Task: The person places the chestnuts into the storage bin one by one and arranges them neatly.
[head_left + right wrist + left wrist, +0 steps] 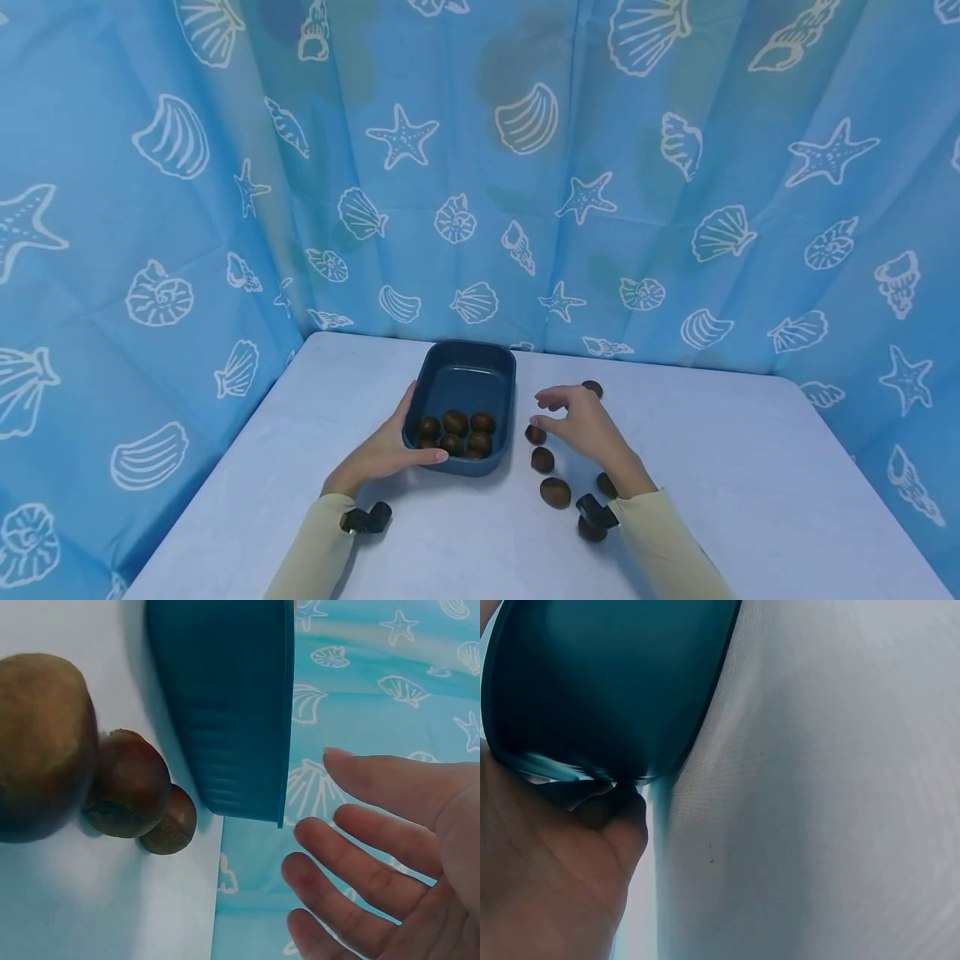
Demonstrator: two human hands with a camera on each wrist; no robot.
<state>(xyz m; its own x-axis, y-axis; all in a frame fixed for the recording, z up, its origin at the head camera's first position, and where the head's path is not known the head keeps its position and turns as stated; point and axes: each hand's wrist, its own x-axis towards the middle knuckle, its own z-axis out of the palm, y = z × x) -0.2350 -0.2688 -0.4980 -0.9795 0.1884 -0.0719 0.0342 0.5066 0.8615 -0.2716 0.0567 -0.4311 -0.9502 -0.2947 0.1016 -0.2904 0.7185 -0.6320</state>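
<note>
A dark blue rectangular dish [459, 382] stands left of centre, several brown chestnuts [455, 422] gathered at its near end. My left hand [386, 450] grips the dish at its near left corner, thumb over the near rim and fingers along the left side. In the left wrist view the dish wall [615, 682] rises right above the left hand [555, 862]. To the right of the dish, my right hand [588, 423] hovers over a loose chestnut [536, 435]. Its fingers [360, 874] are loosely bent and spread, with nothing between them in the right wrist view.
More chestnuts lie on the white table: one [542, 460] and a larger one [555, 492] in a line toward me, others [592, 528] near the right wrist, and one [592, 388] behind the right hand. A blue shell-print curtain [450, 275] hangs behind the table.
</note>
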